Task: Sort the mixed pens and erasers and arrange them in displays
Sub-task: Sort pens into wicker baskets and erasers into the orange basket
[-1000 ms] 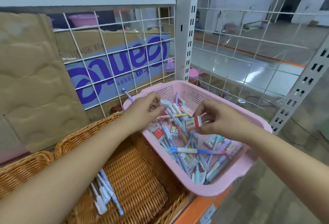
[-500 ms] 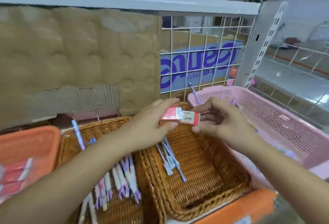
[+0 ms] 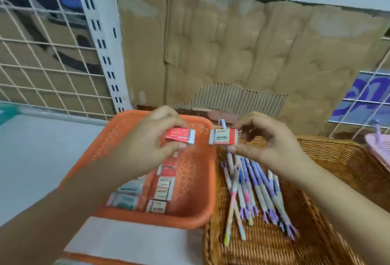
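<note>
My left hand (image 3: 147, 151) pinches a red-sleeved eraser (image 3: 179, 135) above the orange plastic basket (image 3: 196, 207). My right hand (image 3: 268, 148) pinches a second red and white eraser marked 2B (image 3: 224, 136) over the basket's right rim. The two erasers are held side by side, a small gap apart. Rows of erasers (image 3: 161, 188) lie inside the orange basket. To its right, a wicker basket (image 3: 329, 191) holds several pastel pens (image 3: 251, 188) lying roughly parallel.
A worn cardboard sheet (image 3: 242, 54) backs the shelf behind the baskets. A white slotted upright (image 3: 103, 49) and wire grid (image 3: 42, 64) stand at the left. The pink basket's corner (image 3: 379, 148) shows at the right edge. A white shelf surface (image 3: 31, 159) lies left of the orange basket.
The view has swung left from the pink basket to the orange one. The erasers, held together between both hands half a second ago, are now apart, one in each hand.
</note>
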